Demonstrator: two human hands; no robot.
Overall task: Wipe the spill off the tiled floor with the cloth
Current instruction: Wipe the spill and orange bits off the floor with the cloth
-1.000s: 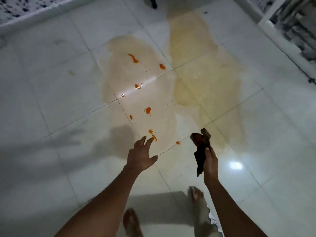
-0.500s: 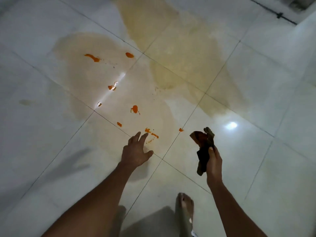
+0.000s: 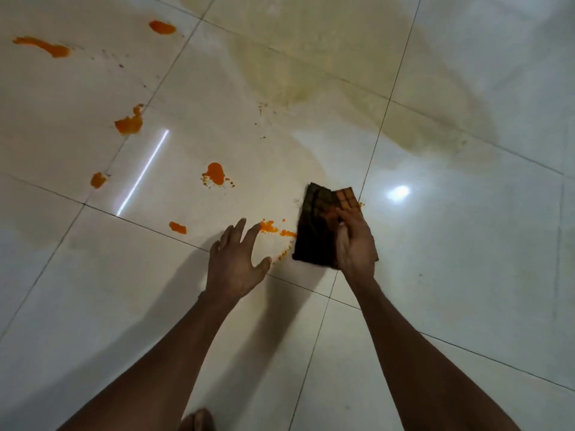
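The spill is a wide yellowish wet film [image 3: 311,63] across several white tiles, with several orange blobs [image 3: 214,173] scattered on its left half. A dark brown checked cloth [image 3: 314,225] lies flat on the floor at the near edge of the film. My right hand [image 3: 354,244] lies on top of the cloth with fingers extended, pressing it down. My left hand [image 3: 238,259] hovers just left of the cloth with fingers spread, holding nothing; orange crumbs [image 3: 273,228] lie between its fingertips and the cloth.
Glossy white floor tiles [image 3: 466,275] with dark grout lines stretch in all directions. A lamp reflection [image 3: 398,193] glares right of the cloth and a bright streak [image 3: 143,172] left of it. My bare toes [image 3: 197,419] show at the bottom edge.
I have come down much closer to the floor. The cloth, held bunched in the air in my right hand before, now lies spread on the tile under that hand. My left hand stays spread.
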